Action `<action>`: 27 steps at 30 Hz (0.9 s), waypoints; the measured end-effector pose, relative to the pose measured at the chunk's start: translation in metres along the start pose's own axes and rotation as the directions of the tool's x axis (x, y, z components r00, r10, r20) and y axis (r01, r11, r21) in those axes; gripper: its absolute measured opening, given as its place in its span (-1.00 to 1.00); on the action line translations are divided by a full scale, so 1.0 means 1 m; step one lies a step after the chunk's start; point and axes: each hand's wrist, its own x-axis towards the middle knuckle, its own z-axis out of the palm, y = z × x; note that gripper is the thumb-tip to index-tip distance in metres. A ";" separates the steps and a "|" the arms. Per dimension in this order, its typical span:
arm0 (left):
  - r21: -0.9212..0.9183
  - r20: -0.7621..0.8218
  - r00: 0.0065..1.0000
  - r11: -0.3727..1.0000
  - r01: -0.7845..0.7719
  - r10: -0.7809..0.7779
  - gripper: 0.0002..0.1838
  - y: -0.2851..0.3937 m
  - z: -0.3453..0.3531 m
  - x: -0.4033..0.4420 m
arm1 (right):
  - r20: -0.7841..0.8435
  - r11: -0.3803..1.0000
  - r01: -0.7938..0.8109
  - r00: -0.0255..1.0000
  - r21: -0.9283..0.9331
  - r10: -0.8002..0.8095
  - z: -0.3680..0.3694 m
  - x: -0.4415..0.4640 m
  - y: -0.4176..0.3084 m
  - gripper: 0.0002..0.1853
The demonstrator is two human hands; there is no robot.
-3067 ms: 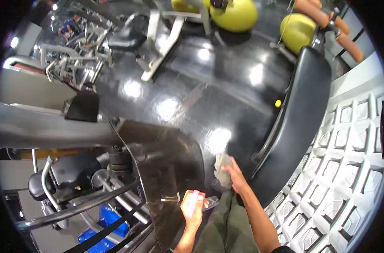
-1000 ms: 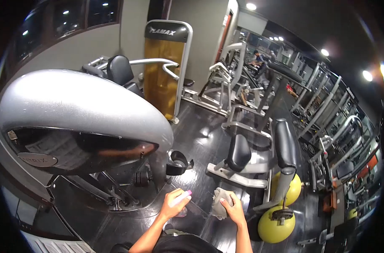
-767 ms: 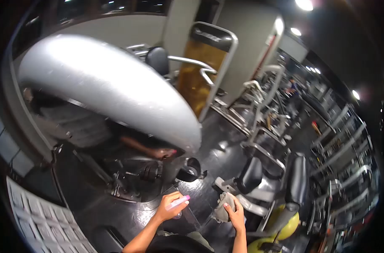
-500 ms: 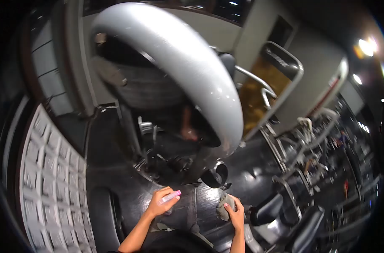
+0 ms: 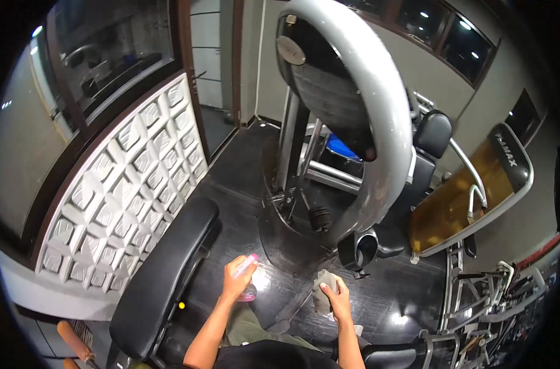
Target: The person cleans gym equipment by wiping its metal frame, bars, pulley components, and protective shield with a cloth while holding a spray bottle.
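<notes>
My left hand [image 5: 236, 280] is wrapped round a clear spray bottle [image 5: 246, 264] with a pink top, held above the dark floor at the lower middle. Part of the bottle's body shows below the fingers. To its right, my right hand [image 5: 336, 298] grips a crumpled grey cloth [image 5: 324, 291] between thumb and fingers. The hands are apart. Beyond them stands a large machine with a curved silver frame [image 5: 388, 92]; neither hand touches it.
A black padded bench [image 5: 163, 277] runs along the left, beside a white patterned wall panel [image 5: 126, 184]. A gold-panelled machine [image 5: 458, 197] stands at the right. A black cup-shaped holder [image 5: 360, 249] sits low on the silver machine. A doorway lies beyond the panel.
The view has swung left, so the silver machine now sits right of centre and the bench and wall panel show more fully. Both hands keep hold of the bottle and cloth.
</notes>
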 end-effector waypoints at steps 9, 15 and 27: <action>-0.037 -0.109 0.993 0.999 0.032 -0.036 -0.76 -0.024 0.025 0.041 | 0.107 0.983 -0.132 0.987 0.128 0.118 0.035 -0.001 0.026 -0.58; 0.089 -0.021 0.999 0.996 0.029 -0.028 -0.72 -0.046 0.026 0.066 | 0.033 0.967 -0.181 0.984 0.177 0.178 0.055 -0.007 0.032 -0.60; -0.052 0.367 0.922 0.987 0.153 -0.124 -0.80 -0.057 -0.039 0.119 | -0.365 0.790 -0.107 0.843 0.604 0.394 0.158 0.010 0.053 -0.65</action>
